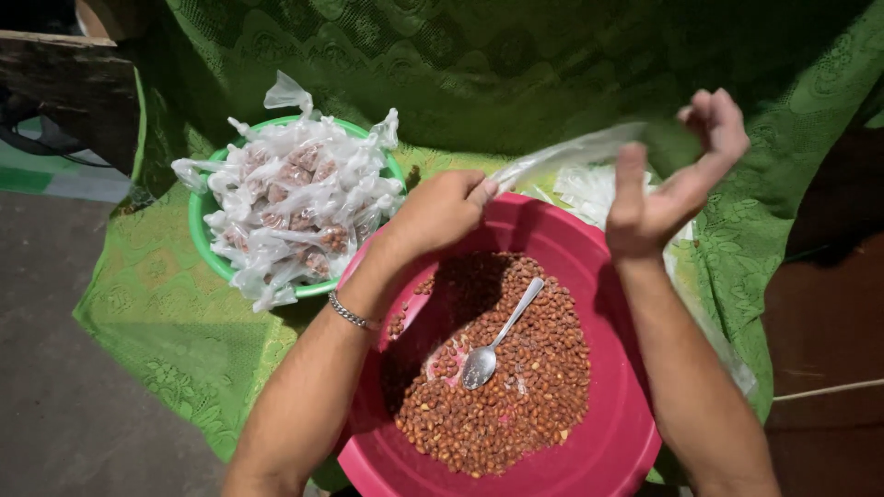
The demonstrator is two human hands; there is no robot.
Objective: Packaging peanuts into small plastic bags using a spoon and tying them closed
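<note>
View from above, looking down at a person's two bare forearms over a pink basin (608,451). Nearest the viewer: the basin, round & plastic, holding a heap of reddish-brown peanuts (516,396) w/ skins on. A metal spoon (497,340) lies on the nuts, bowl end toward lower left, handle pointing up & right; no hand touches it.

Just above the basin's far rim, the left hand (440,210) is curled into a loose fist, knuckles up, thumb & fingertips pinched on one end of a clear plastic bag (571,152). A silver chain bracelet (353,315) sits on that wrist. The bag stretches as a thin twisted strip from the left hand up & right to the right hand (677,179). The right hand is raised higher, palm toward the viewer, fingers bent over; the bag's far end reaches it, but motion blur means can't tell if the fingers actually clamp it.

Behind the right wrist: a pile of empty clear bags (589,193), partly hidden.

Farther left: a green bowl (198,230) piled w/ small knotted packets (295,202) of peanuts in clear plastic.

Everything rests on a green lace-pattern cloth (175,340), which also drapes up at the back. Grey floor (64,387) to the left; brown surface at right.
</note>
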